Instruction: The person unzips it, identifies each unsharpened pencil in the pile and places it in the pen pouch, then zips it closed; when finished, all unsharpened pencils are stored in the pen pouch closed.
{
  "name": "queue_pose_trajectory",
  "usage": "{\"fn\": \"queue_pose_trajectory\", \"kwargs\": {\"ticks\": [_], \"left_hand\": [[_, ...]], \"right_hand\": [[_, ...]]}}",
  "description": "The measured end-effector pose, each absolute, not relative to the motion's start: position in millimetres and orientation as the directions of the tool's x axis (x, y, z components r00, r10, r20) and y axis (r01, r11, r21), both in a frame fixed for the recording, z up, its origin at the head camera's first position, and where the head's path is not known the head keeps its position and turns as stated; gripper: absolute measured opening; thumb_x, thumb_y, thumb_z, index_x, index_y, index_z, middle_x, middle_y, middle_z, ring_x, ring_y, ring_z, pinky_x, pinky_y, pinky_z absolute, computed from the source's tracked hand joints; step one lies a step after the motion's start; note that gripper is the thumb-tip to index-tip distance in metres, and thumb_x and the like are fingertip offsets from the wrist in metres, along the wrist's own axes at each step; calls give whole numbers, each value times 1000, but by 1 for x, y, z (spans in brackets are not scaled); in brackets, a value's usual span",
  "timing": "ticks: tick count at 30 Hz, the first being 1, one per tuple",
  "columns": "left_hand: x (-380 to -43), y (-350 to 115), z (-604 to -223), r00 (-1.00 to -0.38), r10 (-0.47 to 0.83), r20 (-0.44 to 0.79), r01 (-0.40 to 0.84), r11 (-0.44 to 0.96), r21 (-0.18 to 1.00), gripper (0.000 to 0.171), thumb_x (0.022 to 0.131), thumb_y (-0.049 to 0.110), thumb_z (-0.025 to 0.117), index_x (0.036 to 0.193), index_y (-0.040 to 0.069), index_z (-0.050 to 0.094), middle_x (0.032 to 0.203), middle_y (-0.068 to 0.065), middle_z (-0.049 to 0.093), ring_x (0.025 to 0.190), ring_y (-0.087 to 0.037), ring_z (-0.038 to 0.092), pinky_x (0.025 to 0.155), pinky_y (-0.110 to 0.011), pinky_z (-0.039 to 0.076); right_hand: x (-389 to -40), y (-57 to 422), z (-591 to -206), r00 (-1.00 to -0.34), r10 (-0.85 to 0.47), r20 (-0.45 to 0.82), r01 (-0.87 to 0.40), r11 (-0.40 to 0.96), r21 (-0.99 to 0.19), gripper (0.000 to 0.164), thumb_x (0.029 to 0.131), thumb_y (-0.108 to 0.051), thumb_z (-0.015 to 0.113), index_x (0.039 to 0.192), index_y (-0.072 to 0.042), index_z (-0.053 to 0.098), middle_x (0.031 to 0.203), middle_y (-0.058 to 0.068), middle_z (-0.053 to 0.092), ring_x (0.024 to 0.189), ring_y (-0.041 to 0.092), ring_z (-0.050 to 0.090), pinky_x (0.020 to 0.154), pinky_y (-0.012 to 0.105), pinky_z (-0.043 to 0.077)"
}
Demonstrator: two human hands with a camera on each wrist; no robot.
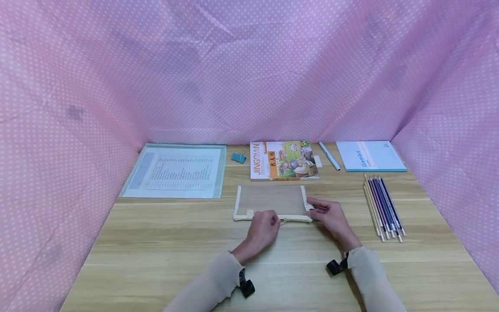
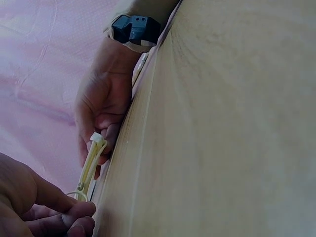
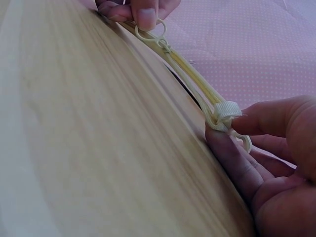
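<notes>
A mesh zip pouch (image 1: 270, 200) with cream edging lies flat on the table, its zipper along the near side. My left hand (image 1: 263, 227) pinches the ring-shaped zipper pull (image 3: 150, 32) between thumb and finger, right of the zipper's middle. At the pouch's right end, my right hand (image 1: 329, 216) grips the corner by a white fabric end tab (image 3: 228, 109), thumb above and fingers below. Between the hands, the zipper's two edges (image 3: 192, 79) stand slightly apart in the right wrist view. The left wrist view shows both hands (image 2: 47, 202) along the zipper.
Behind the pouch lie an illustrated book (image 1: 284, 160), a teal binder clip (image 1: 239, 157) and a light blue pen (image 1: 329, 156). A document sleeve (image 1: 175, 171) lies at left, a Gambit notebook (image 1: 370, 156) at back right. Several pencils (image 1: 383, 208) lie right of my right hand. Pink dotted cloth (image 1: 249, 73) encloses the table.
</notes>
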State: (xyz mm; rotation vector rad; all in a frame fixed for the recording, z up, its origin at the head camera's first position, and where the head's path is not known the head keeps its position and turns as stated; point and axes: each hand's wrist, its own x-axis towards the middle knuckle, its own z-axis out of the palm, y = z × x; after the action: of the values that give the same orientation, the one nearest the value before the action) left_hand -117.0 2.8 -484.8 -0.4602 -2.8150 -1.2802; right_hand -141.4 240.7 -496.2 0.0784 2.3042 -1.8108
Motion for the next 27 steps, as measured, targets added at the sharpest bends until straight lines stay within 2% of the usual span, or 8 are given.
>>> {"fn": "queue_pose_trajectory", "kwargs": {"ticks": [10, 20, 27], "left_hand": [[-117, -6, -483, -959, 248, 136, 266, 623, 735, 9, 85, 0, 67, 79, 3, 73, 71, -9, 74, 57, -4, 60, 56, -15, 49], [-117, -13, -483, -957, 258, 135, 271, 622, 735, 10, 84, 0, 66, 78, 3, 73, 67, -8, 71, 54, -3, 56, 54, -15, 47], [-119, -23, -483, -968, 233, 92, 222, 629, 745, 10, 85, -1, 65, 80, 3, 73, 67, -6, 70, 54, -2, 54, 54, -16, 47]], "right_hand": [[-140, 241, -496, -978, -84, -189, 165, 237, -958, 50, 88, 1, 69, 136, 6, 55, 142, 29, 53, 92, -4, 68, 78, 16, 56], [-141, 239, -498, -979, -76, -187, 163, 248, -955, 50, 87, 1, 70, 135, 5, 56, 142, 27, 54, 91, -6, 68, 78, 16, 56], [-141, 239, -496, -978, -70, -195, 172, 248, -953, 51, 87, -2, 71, 135, 5, 56, 139, 29, 56, 91, 1, 71, 78, 16, 56]]}}
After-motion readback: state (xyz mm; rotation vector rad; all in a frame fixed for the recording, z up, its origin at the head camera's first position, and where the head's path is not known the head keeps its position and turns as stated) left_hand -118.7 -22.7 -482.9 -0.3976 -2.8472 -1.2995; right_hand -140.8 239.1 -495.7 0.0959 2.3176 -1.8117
